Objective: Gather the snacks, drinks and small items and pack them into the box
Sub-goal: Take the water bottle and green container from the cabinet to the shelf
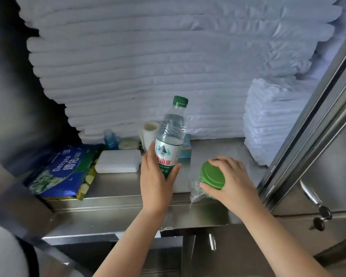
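My left hand (157, 180) grips a clear water bottle (171, 134) with a green cap and a green-and-white label, holding it upright above the steel shelf (128, 188). My right hand (228, 179) grips a small green-lidded container (212, 175) from above, near the shelf's front edge; crinkled clear plastic (197, 191) hangs below it. A blue pack of wipes (65, 171) lies at the left of the shelf. Behind it sit a white rectangular block (118, 161), a small blue bottle (110, 139), a pale round tin (128, 144) and a white roll (149, 134).
Stacks of folded white linen (148, 66) fill the back of the cabinet, with a smaller stack (266, 118) at the right. A teal box (185, 149) stands behind the bottle. An open steel door (316, 124) with a handle and keys (320, 216) is on the right.
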`<act>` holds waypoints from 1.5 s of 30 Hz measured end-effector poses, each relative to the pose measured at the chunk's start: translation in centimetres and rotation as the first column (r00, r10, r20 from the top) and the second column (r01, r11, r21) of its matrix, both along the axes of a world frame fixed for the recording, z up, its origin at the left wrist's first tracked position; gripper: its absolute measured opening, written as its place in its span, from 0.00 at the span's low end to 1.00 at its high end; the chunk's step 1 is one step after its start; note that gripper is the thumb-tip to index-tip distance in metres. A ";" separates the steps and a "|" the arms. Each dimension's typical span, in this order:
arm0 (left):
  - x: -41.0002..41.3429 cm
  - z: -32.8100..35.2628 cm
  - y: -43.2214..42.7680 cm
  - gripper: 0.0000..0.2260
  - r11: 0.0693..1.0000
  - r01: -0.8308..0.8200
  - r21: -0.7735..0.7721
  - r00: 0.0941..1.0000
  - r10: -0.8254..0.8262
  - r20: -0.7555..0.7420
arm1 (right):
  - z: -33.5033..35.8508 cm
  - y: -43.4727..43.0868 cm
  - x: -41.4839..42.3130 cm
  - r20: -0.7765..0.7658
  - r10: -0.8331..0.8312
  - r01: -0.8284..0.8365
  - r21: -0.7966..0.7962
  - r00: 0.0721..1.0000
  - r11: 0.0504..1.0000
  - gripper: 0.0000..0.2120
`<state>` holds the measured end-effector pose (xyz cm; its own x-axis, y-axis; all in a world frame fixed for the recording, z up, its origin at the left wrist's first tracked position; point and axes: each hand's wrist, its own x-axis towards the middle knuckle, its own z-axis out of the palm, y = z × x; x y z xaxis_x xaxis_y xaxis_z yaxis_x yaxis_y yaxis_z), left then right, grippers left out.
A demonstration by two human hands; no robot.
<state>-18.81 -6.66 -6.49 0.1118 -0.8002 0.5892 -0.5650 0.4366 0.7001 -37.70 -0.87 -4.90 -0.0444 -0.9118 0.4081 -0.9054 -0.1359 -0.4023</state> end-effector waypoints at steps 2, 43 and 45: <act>0.0 -0.1 0.0 0.37 1.000 0.011 -0.014 1.000 -0.011 0.000 | 0.0 0.0 0.1 -0.001 -0.006 0.006 0.011 1.000 1.000 0.32; -3.0 -1.1 1.7 0.28 0.824 0.567 -0.018 0.665 -0.444 0.601 | -1.2 2.7 -1.7 -0.058 0.105 -0.108 -0.053 0.993 0.993 0.32; -2.9 -1.0 1.6 0.27 0.801 0.599 -0.013 0.660 -0.484 0.574 | -1.1 2.9 -1.7 -0.031 0.102 -0.104 -0.067 0.994 0.992 0.29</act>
<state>-21.67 -5.11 -7.47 -0.6722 -0.4873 0.5573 -0.4290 0.8699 0.2433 -39.42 1.99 -5.95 0.0608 -0.8808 0.4695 -0.8957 -0.2557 -0.3637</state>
